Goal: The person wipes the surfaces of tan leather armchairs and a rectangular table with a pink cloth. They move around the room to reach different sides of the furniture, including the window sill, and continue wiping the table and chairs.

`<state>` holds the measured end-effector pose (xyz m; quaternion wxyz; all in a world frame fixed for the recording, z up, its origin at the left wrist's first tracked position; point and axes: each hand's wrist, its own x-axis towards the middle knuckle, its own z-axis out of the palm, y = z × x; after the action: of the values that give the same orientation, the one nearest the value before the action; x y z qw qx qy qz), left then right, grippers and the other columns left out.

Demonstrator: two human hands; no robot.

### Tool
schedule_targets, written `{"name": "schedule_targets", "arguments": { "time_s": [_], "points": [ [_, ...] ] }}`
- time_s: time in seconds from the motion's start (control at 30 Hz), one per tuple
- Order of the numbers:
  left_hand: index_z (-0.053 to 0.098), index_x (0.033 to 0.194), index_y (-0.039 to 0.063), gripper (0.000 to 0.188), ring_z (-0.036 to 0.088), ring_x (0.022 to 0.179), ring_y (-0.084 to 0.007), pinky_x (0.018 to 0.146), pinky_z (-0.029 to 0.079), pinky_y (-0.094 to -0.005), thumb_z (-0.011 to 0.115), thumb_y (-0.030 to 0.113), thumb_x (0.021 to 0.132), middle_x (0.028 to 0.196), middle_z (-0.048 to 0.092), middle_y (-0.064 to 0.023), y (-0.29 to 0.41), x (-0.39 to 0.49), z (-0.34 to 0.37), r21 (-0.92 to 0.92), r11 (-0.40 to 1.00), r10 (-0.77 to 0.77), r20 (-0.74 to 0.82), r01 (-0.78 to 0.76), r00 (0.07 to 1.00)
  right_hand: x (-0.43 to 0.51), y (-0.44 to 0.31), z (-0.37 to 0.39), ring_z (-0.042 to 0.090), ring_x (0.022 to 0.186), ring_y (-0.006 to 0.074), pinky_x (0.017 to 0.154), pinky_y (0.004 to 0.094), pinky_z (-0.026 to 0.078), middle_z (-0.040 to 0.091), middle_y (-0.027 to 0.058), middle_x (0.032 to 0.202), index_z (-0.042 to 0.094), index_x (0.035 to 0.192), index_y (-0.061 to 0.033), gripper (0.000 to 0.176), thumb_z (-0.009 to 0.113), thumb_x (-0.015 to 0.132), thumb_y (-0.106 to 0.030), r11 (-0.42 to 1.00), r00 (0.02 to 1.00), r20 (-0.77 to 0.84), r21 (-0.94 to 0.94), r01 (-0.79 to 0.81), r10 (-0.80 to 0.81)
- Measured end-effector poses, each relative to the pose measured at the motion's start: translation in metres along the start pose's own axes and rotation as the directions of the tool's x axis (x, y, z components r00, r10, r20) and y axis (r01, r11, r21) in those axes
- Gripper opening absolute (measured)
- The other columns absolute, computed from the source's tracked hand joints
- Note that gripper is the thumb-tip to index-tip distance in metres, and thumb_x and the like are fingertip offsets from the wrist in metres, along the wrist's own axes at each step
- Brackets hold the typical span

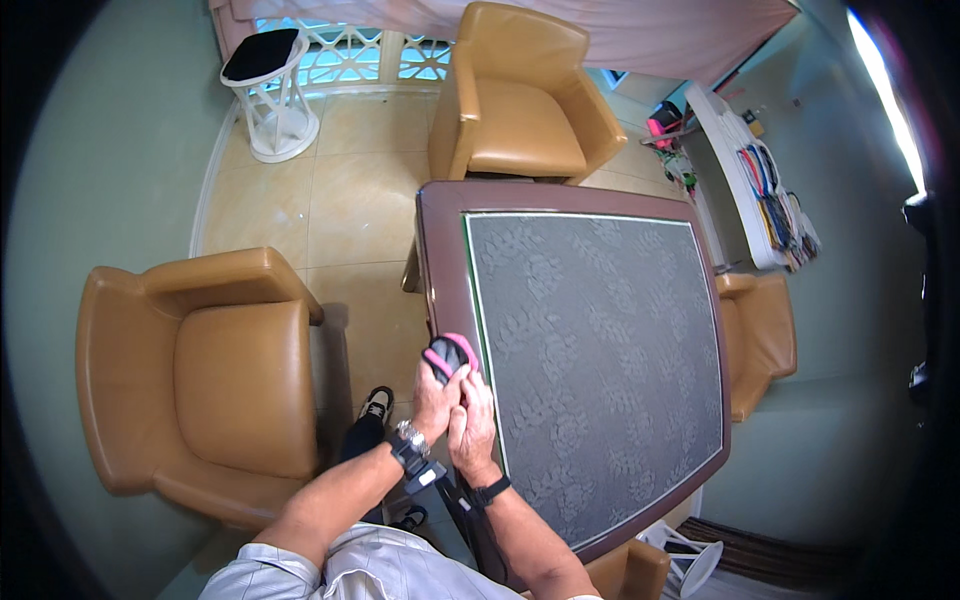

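A small bundled item in pink and dark grey [450, 355], apparently fabric, is held over the left rim of the table [448, 255]. My left hand [435, 401] wraps around its near side, the thumb pointing inward. Pressed up beside it, my right hand [473, 427] has its fingertips on the item's near right side. The two hands touch, and their fingers hide the lower part of the item. I wear a metal watch and a black strap device on the left wrist, and a black band on the right.
Tan leather armchairs stand left [240, 390], at the far side [525, 124] and right [754, 337] of the table. A white stool with a black top [262, 56] is at the back left. Folded colourful items [772, 199] lie on a white side table [712, 127].
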<state>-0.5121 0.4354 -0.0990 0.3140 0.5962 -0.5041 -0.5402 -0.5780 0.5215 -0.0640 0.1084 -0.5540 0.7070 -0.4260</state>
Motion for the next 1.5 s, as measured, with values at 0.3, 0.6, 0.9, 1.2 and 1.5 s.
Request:
{"name": "schedule_targets", "arguments": {
  "time_s": [0.3,0.6,0.9,1.2,1.5],
  "points": [
    [0.061,0.129,-0.002,0.07,0.072,0.108,-0.0437,0.094,0.057,-0.0505,0.085,0.049,0.086,0.117,0.073,-0.0275,0.064,0.175,-0.006,-0.031,0.999,0.02,-0.029,-0.02,0.999,0.166,0.009,0.071,0.048,0.148,0.047,0.126,0.0515,0.035,0.051,0.0294,0.159,0.052,0.153,0.0046,0.052,0.053,0.106,-0.018,0.999,0.997,0.064,-0.027,-0.029,0.031],
    [0.035,0.163,-0.002,0.101,0.06,0.137,-0.0457,0.116,0.049,-0.0466,0.087,0.04,0.086,0.148,0.059,-0.0329,0.095,0.251,-0.013,-0.005,0.998,0.066,-0.038,-0.066,0.997,0.228,0.012,0.103,0.05,0.147,0.0464,0.126,0.0517,0.037,0.053,0.0317,0.155,0.054,0.15,0.006,0.052,0.057,0.104,-0.018,0.995,0.993,0.077,0.03,-0.09,0.087],
    [0.052,0.148,0.002,0.078,0.07,0.119,-0.0445,0.103,0.056,-0.0481,0.081,0.045,0.091,0.131,0.07,-0.03,0.069,0.244,-0.017,-0.029,1.0,-0.005,0.045,0.006,0.999,0.227,0.015,0.104,0.049,0.149,0.0458,0.126,0.0502,0.037,0.053,0.0315,0.157,0.054,0.151,0.0049,0.055,0.064,0.102,-0.02,0.996,0.991,0.119,0.059,-0.065,0.057],
    [0.058,0.14,0.006,0.073,0.074,0.103,-0.0352,0.089,0.058,-0.0467,0.075,0.061,0.094,0.114,0.076,-0.0215,0.009,0.125,-0.016,-0.156,0.985,0.095,0.111,-0.077,0.989,0.121,0.008,0.068,0.052,0.144,0.0478,0.125,0.0529,0.037,0.055,0.0315,0.154,0.057,0.146,0.0028,0.048,0.064,0.104,-0.02,0.999,0.997,0.077,0.04,-0.021,0.018],
    [0.05,0.142,0.005,0.072,0.074,0.101,-0.0439,0.083,0.058,-0.0513,0.068,0.06,0.099,0.112,0.074,-0.026,-0.078,-0.06,-0.002,0.097,0.99,0.088,0.167,-0.105,0.982,-0.072,0.013,-0.008,0.055,0.14,0.0483,0.12,0.0517,0.043,0.057,0.028,0.151,0.061,0.143,0.0017,0.048,0.072,0.1,-0.015,0.998,0.999,0.019,0.047,-0.035,0.034]
  ]
}}
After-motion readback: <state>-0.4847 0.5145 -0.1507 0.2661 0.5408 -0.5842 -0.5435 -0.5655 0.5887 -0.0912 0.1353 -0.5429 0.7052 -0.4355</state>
